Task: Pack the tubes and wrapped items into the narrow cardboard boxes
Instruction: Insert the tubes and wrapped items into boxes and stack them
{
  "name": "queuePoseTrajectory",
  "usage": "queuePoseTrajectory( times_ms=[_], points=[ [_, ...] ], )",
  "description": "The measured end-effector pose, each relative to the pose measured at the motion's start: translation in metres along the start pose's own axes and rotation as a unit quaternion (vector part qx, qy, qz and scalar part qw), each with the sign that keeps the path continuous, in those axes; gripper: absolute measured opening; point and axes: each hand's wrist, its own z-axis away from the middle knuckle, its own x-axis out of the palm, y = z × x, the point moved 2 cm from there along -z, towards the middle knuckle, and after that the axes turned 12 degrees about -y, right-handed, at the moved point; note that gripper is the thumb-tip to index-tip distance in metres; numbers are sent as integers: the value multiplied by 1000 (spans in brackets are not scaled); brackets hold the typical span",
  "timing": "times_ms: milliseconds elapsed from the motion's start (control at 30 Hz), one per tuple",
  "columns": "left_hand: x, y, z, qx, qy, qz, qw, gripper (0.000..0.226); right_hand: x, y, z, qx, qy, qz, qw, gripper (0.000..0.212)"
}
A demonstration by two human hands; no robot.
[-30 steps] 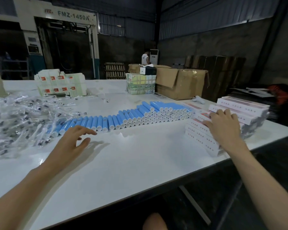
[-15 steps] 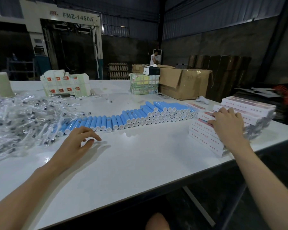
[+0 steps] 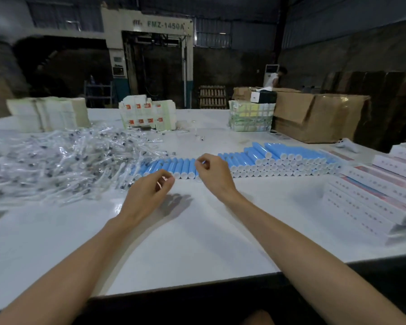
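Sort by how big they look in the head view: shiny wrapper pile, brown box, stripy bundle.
Largest: wrapper pile.
Then brown box, though it sits farther back, so truly maybe bigger.
Smallest: stripy bundle.

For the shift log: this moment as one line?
left hand: fingers curled at blue plastic tubes | right hand: likewise, hold unclear | narrow white cardboard boxes: stacked right

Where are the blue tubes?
In the head view, the blue tubes lie in a long row across the middle of the table, between the wrapped items on the left and the boxes on the right.
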Motion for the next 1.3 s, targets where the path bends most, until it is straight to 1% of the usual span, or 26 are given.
queuePoseTrajectory(
  times_ms=[67,133,200,300,400,467,500,600,667,733,800,867,967,1000,1033,1067,1133,1200,1267,1300],
  points=[
    [-3,1,1,-29,6,-21,999,18,38,-6,-10,9,-17,-76,997,17],
    [-5,3,4,-46,1,-50,998,12,66,-6,-13,14,-29,-132,991,18],
    [-10,4,5,-52,-8,-90,995,7,80,3,-15,17,-45,-163,985,20],
    [-29,5,5,-84,-30,-154,984,17,84,19,-24,31,-54,-199,978,20],
    [-62,-6,16,-154,-36,-226,961,24,87,29,-30,45,-49,-232,970,19],
    [-92,-21,35,-212,-21,-291,933,28,91,30,-31,35,-63,-237,969,20],
    [-109,-30,48,-246,-10,-326,913,30,93,29,-31,26,-73,-236,969,20],
    [-157,-61,94,-364,20,-406,838,40,96,27,-31,-4,-95,-222,970,20],
    [-183,-78,123,-438,36,-416,796,49,97,25,-31,-22,-102,-212,972,22],
    [-200,-92,148,-499,17,-415,760,58,98,24,-30,-32,-107,-209,972,23],
    [-206,-104,168,-536,-33,-424,730,67,98,24,-29,-39,-110,-205,972,24],
    [-207,-114,181,-540,-61,-437,717,66,96,24,-28,-42,-109,-203,972,23],
    [-209,-122,188,-519,-48,-456,722,51,96,23,-27,-41,-108,-202,972,23],
    [-210,-123,188,-509,-38,-457,728,48,96,23,-27,-40,-108,-203,972,23],
    [-210,-122,186,-496,-31,-449,742,47,96,22,-26,-39,-108,-204,972,23],
    [-211,-119,182,-478,-19,-421,771,43,96,22,-26,-38,-108,-204,972,23],
    [-212,-107,171,-432,10,-320,843,33,95,21,-26,-36,-106,-204,972,23],
    [-212,-87,155,-377,21,-219,900,34,95,21,-26,-34,-105,-206,972,23],
    [-205,-62,141,-332,44,-88,938,31,95,20,-26,-33,-105,-206,972,23],
    [-196,-52,133,-316,57,18,947,26,95,20,-26,-32,-105,-205,972,23]
  ],
)
